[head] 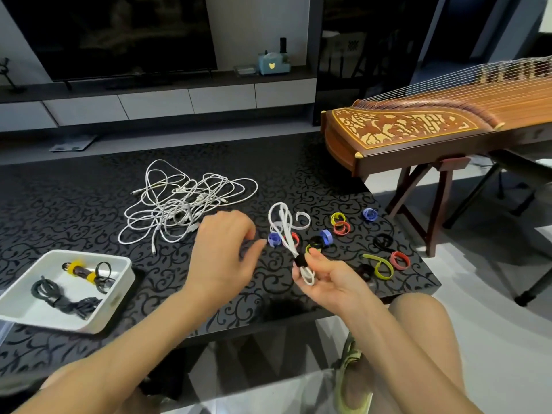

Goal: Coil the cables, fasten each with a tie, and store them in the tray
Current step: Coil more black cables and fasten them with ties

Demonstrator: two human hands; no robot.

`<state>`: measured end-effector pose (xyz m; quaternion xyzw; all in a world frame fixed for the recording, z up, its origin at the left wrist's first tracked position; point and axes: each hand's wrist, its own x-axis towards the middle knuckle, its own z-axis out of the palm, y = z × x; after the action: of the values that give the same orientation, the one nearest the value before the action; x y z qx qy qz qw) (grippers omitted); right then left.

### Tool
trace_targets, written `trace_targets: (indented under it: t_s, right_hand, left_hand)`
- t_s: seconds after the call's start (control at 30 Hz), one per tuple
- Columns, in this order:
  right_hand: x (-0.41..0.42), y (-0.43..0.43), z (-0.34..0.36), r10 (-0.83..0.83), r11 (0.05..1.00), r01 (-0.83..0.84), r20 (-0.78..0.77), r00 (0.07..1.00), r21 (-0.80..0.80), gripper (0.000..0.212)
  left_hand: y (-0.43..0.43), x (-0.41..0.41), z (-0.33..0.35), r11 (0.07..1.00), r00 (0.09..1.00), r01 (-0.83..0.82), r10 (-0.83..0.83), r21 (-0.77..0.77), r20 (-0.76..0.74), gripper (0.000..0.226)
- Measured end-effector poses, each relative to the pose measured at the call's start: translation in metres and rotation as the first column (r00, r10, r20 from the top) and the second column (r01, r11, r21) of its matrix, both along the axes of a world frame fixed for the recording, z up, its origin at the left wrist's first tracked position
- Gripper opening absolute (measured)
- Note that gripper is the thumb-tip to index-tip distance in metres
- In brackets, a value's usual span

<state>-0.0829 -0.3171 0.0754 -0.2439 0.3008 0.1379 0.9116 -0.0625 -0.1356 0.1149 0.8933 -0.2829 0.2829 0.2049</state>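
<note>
right hand grip: pinching tied white cable | left hand grip: loose, empty

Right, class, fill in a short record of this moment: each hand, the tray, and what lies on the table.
right hand: grips a coiled white cable bound with a black tie
left hand: beside it, loosely curled, holds nothing
tray: two dark cable bundles, one with yellow ties
uncoiled: tangle of white cables on the table
spare ties: coloured ties scattered beyond the right hand
</note>
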Motion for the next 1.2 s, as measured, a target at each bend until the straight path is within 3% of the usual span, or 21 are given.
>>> trace_targets:
  t_s: [0.07,0.13,0.17,0.23,0.3,0.37,0.43,0.5,0.57,0.6,0.7,0.8,0.87,0.9,0.93,0.97,1.0,1.03,1.07,1.1,1.2]
  right_hand:
    - [0.002,0.001,-0.014,-0.125,0.992,0.125,0.014,0.992,0.002,0.021]
    - [0.000,0.010,-0.027,-0.172,0.982,0.176,0.063,0.983,-0.064,0.024]
    - [-0.003,0.016,-0.031,-0.187,0.975,0.196,0.090,0.978,-0.103,0.024]
    - [-0.010,0.029,-0.038,-0.199,0.959,0.225,0.150,0.968,-0.175,0.021]
    - [-0.021,0.037,-0.040,-0.131,0.928,0.205,0.245,0.961,-0.309,0.019]
    - [-0.030,0.031,-0.042,0.043,0.832,0.159,0.347,0.937,-0.532,0.025]
    - [-0.034,0.010,-0.046,0.209,0.581,0.199,0.380,0.901,-0.790,0.027]
    - [-0.031,-0.023,-0.054,0.222,0.074,0.261,0.271,0.937,-0.962,0.017]
    - [-0.023,-0.058,-0.060,0.136,-0.400,0.143,0.096,0.986,-0.905,0.016]
    - [-0.016,-0.072,-0.065,0.120,-0.544,0.055,-0.013,0.993,-0.837,0.021]
    - [0.004,-0.090,-0.077,0.081,-0.780,-0.171,-0.368,0.926,-0.602,0.032]
    - [0.018,-0.089,-0.080,0.072,-0.855,-0.204,-0.497,0.865,-0.478,0.019]
    - [0.021,-0.085,-0.080,0.136,-0.785,-0.162,-0.421,0.897,-0.598,0.010]
    - [0.019,-0.081,-0.076,0.204,-0.619,-0.114,-0.299,0.932,-0.777,0.010]
    - [0.017,-0.073,-0.070,0.267,-0.320,-0.042,-0.132,0.954,-0.946,0.009]
    - [0.014,-0.065,-0.060,0.302,0.060,0.021,0.038,0.952,-0.998,0.008]
    - [0.010,-0.055,-0.047,0.326,0.398,0.042,0.184,0.927,-0.916,0.010]
    - [0.005,-0.046,-0.034,0.349,0.631,0.002,0.287,0.892,-0.776,0.011]
    - [0.001,-0.038,-0.024,0.364,0.770,-0.065,0.355,0.861,-0.635,0.010]
    - [-0.002,-0.032,-0.016,0.374,0.839,-0.124,0.395,0.839,-0.530,0.007]
    - [-0.007,-0.019,-0.001,0.399,0.849,-0.176,0.384,0.832,-0.499,0.007]
  left_hand:
    - [-0.009,-0.002,-0.016,0.965,0.940,-0.149,0.070,-0.216,-0.334,0.023]
    - [-0.026,0.002,-0.028,0.908,0.699,-0.254,-0.065,-0.333,-0.712,0.030]
    - [-0.036,0.005,-0.033,0.866,0.572,-0.287,-0.188,-0.410,-0.798,0.035]
    - [-0.056,0.011,-0.042,0.774,0.461,-0.343,-0.355,-0.532,-0.814,0.034]
    - [-0.071,0.012,-0.049,0.662,0.474,-0.419,-0.425,-0.622,-0.771,0.030]
    - [-0.079,0.016,-0.053,0.508,0.500,-0.547,-0.439,-0.665,-0.746,0.035]
    - [-0.078,0.023,-0.056,0.374,0.521,-0.615,-0.467,-0.694,-0.714,0.031]
    - [-0.074,0.030,-0.056,0.317,0.517,-0.623,-0.518,-0.715,-0.681,0.027]
    - [-0.069,0.035,-0.057,0.255,0.485,-0.637,-0.601,-0.727,-0.635,0.027]
    - [-0.067,0.036,-0.056,0.220,0.456,-0.653,-0.650,-0.725,-0.608,0.028]
    - [-0.065,0.040,-0.053,0.186,0.361,-0.688,-0.751,-0.701,-0.554,0.028]
    - [-0.065,0.039,-0.051,0.313,0.349,-0.624,-0.708,-0.716,-0.614,0.027]
    - [-0.064,0.038,-0.052,0.409,0.354,-0.581,-0.651,-0.703,-0.672,0.040]
    - [-0.063,0.037,-0.053,0.457,0.355,-0.560,-0.622,-0.691,-0.699,0.043]
    - [-0.060,0.036,-0.054,0.499,0.364,-0.529,-0.597,-0.686,-0.715,0.042]
    - [-0.058,0.034,-0.054,0.542,0.367,-0.493,-0.579,-0.680,-0.728,0.037]
    - [-0.056,0.032,-0.054,0.586,0.371,-0.443,-0.569,-0.679,-0.734,0.030]
    - [-0.054,0.028,-0.052,0.616,0.362,-0.390,-0.581,-0.685,-0.729,0.021]
    - [-0.053,0.024,-0.050,0.630,0.341,-0.342,-0.608,-0.697,-0.717,0.016]
    - [-0.051,0.019,-0.049,0.634,0.313,-0.299,-0.641,-0.713,-0.701,0.022]
    - [-0.044,0.011,-0.042,0.606,0.313,-0.252,-0.687,-0.755,-0.656,0.012]
